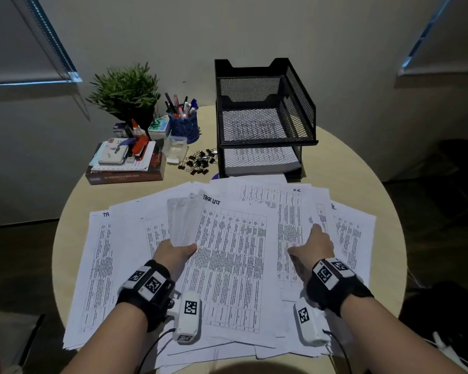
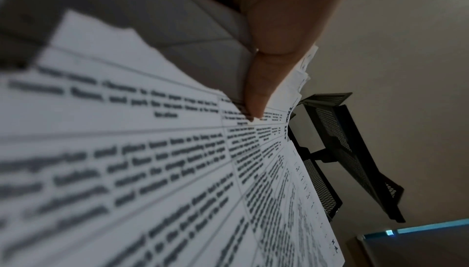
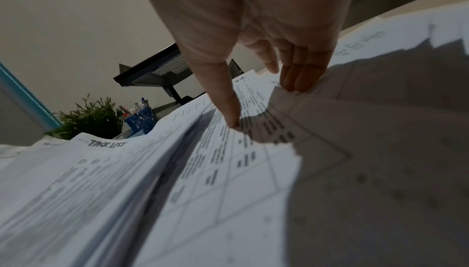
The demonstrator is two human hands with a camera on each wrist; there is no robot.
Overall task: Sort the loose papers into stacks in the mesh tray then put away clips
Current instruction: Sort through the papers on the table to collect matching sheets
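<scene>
Our left hand [image 1: 174, 253] grips a lifted sheaf of sheets [image 1: 183, 220] above the loose papers [image 1: 235, 255] spread across the worktop [image 1: 362, 168]. Our right hand [image 1: 315, 245] lies flat with straight fingers on those papers. Clips [image 1: 200, 161] sit beyond, just left of the mesh tray [image 1: 265, 117].
</scene>
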